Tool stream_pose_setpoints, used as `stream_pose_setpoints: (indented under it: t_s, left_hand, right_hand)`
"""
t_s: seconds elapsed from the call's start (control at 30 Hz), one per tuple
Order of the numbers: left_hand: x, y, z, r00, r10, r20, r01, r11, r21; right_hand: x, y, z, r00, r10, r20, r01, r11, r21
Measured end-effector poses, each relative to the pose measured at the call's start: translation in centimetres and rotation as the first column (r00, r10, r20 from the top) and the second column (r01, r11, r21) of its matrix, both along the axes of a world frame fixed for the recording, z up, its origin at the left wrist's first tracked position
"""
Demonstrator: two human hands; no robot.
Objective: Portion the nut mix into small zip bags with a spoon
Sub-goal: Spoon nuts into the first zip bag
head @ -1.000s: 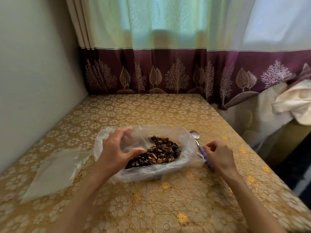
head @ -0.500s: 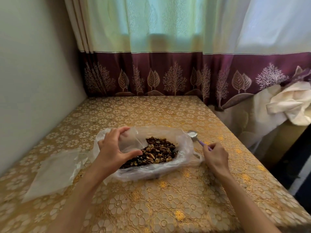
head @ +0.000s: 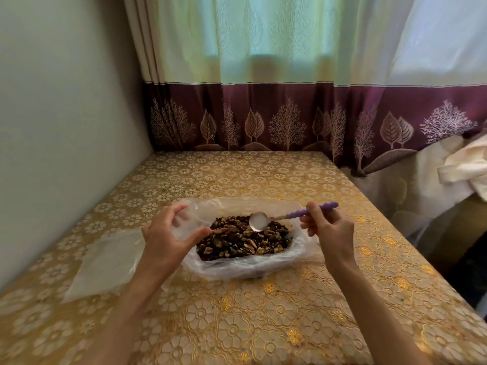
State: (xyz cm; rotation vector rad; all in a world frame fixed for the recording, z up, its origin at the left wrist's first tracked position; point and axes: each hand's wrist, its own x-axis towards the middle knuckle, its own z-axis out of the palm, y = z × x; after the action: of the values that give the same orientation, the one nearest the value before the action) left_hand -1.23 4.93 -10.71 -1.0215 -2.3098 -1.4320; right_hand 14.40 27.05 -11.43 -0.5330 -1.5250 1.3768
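We see a table [head: 237, 325] covered with a gold flowered cloth, pushed into a corner between a pale wall [head: 66, 114] on the left and a curtain [head: 290, 75] at the back, pale green above and purple with tree and leaf prints below.

Near the middle of the table lies a big clear plastic bag [head: 245, 267], its mouth rolled open, with the nut mix [head: 242, 238] heaped inside it, brown and dark pieces together.

The left hand [head: 168, 238] holds a small clear bag [head: 184, 222] at the left edge of the big bag; thumb and fingers curl round the thin plastic and pinch it, so the small bag stands up just above the left end of the nuts.

The right hand [head: 329, 230] grips a spoon [head: 284, 217] by its purple handle, the fingers wrapped round the handle near its middle, the far end poking out past the hand to the right. The metal bowl of the spoon points left and hangs over the far side of the nut heap; we cannot tell whether it touches the nuts. The bowl looks bare and shiny.

On the table to the left of the left forearm lie more flat clear bags [head: 105, 264]. At the right, beyond the table edge, sits a heap of pale cloth [head: 463, 167].
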Motion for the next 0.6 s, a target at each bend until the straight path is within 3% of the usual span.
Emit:
stream_pose_setpoints:
  t_s: [0.27, 0.6]
  left_hand:
    - [-0.7, -0.6, -1.9, 0.997, 0.007, 0.082, -0.007, 1.000, -0.008]
    - [-1.0, 0.9, -2.1, 0.991, -0.071, 0.113, 0.073, 0.997, -0.015]
  right_hand:
    - [-0.9, -0.2, 0.1, 0.970, -0.230, 0.073, 0.204, 0.944, 0.259]
    - [-3.3, -0.6, 0.2, 0.975, -0.106, 0.194, 0.042, 0.950, 0.308]
